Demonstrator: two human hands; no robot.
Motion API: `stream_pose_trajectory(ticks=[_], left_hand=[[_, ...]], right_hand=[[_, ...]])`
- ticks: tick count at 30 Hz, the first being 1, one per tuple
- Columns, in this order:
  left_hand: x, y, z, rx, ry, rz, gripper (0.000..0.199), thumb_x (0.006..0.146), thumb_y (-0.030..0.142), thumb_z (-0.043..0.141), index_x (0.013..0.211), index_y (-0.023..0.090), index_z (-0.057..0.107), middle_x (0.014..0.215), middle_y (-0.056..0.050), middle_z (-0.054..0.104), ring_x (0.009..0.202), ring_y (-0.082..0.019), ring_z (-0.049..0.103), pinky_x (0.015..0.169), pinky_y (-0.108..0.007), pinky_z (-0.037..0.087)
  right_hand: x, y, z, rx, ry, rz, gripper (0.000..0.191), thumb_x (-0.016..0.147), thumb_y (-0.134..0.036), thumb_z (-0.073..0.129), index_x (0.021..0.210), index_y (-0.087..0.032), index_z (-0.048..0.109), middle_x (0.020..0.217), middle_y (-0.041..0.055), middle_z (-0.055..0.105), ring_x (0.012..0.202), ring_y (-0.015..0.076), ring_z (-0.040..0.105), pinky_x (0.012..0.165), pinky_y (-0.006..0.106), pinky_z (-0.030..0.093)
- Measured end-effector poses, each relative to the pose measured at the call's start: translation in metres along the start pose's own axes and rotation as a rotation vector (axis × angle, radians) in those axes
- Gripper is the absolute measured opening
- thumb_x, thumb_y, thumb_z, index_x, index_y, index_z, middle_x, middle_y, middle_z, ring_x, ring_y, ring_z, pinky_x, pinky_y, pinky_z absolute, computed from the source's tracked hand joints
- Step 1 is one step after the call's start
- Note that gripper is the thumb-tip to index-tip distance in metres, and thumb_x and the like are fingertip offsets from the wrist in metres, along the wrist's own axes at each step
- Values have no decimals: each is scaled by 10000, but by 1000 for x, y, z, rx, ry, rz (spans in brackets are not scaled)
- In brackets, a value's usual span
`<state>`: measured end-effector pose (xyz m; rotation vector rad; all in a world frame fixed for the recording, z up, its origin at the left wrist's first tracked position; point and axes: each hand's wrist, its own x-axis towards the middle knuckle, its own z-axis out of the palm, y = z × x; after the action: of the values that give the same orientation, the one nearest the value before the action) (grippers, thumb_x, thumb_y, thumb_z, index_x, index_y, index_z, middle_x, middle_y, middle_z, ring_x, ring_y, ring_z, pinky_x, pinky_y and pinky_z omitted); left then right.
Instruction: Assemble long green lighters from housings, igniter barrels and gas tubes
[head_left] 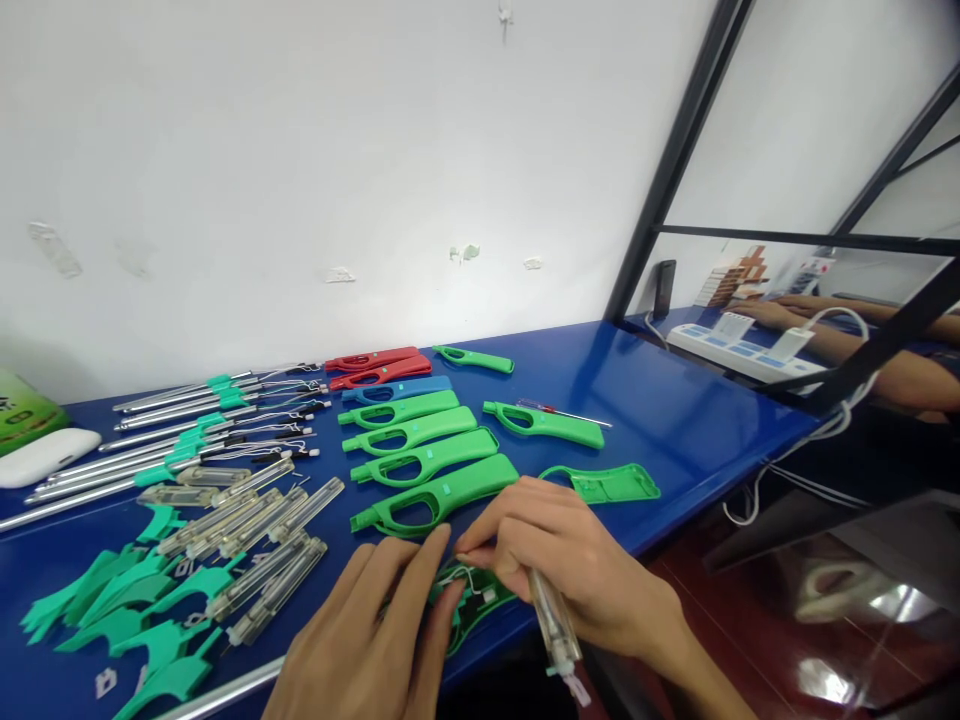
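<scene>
My left hand [367, 625] is closed on an open green lighter casing [469, 635] near the table's front edge. White wires and a small black part show inside this half shell. A metal tube [225, 693] runs out to the left from under that hand. My right hand [566, 555] bends over the casing, its thumb and fingertips pinched at the wires. Within the same hand hangs a clear fuel tank [553, 625], tilted, its valve end pointing down. The fingertips partly hide the spot where they meet the wires.
On the blue table [600, 370] lie green lighter casings [442, 490], red casings [379, 360], a screwdriver [566, 412], metal rods [172, 440], clear tanks [247, 520] and green triggers [112, 590]. A power strip [742, 350] and another person's arm [847, 360] are beyond the black frame.
</scene>
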<state>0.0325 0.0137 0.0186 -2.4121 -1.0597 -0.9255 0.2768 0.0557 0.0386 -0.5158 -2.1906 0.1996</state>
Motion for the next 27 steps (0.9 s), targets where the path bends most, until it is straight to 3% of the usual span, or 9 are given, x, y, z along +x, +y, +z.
stream_pose_trajectory(ticks=[4, 10, 15, 20, 23, 27], left_hand=[[4, -5, 6, -42, -42, -50, 213, 1209, 197, 496, 1228, 240, 704, 1090, -26, 748, 874, -177, 776, 714, -299, 618], [-1, -9, 4, -9, -37, 9, 280, 1163, 134, 517, 1330, 239, 715, 1170, -38, 818, 1055, -233, 797, 889, -344, 658], [1, -11, 3, -51, -51, -14, 276, 1164, 145, 538, 1348, 232, 726, 1146, -27, 829, 1019, -215, 797, 981, -366, 672], [9, -6, 3, -78, -22, -43, 279, 1200, 265, 531, 1291, 257, 794, 1090, -38, 841, 1014, -216, 802, 1021, -372, 690], [17, 0, 4, -108, 18, -93, 335, 1202, 456, 557, 1247, 272, 832, 1057, -64, 835, 1065, -250, 807, 1019, -392, 705], [24, 3, 3, -129, 34, -106, 381, 1198, 529, 554, 1226, 278, 840, 1061, -70, 828, 1075, -257, 802, 1015, -397, 707]], right_hand=[[1, -1, 0, 4, 28, 78, 329, 1177, -136, 650, 968, -279, 440, 994, -41, 737, 873, 138, 692, 800, 307, 473], [-4, -11, -6, -187, 88, 312, 254, 1017, -78, 586, 1079, -285, 452, 999, -7, 571, 852, 190, 585, 710, 313, 470], [-12, -19, -10, -165, -17, 351, 503, 918, -79, 543, 1386, -258, 498, 1183, 65, 581, 1087, 278, 639, 950, 443, 586], [-15, -18, -14, -51, -36, 359, 474, 1069, -189, 550, 1524, -297, 474, 1259, 65, 588, 1151, 283, 643, 1022, 460, 579], [-17, -15, -13, -23, -24, 367, 360, 1164, -212, 515, 1505, -324, 493, 1233, 41, 600, 1111, 243, 644, 998, 399, 570], [-18, -14, -11, -50, -12, 344, 276, 1203, -171, 450, 1419, -327, 524, 1169, 23, 618, 1064, 218, 652, 949, 354, 562]])
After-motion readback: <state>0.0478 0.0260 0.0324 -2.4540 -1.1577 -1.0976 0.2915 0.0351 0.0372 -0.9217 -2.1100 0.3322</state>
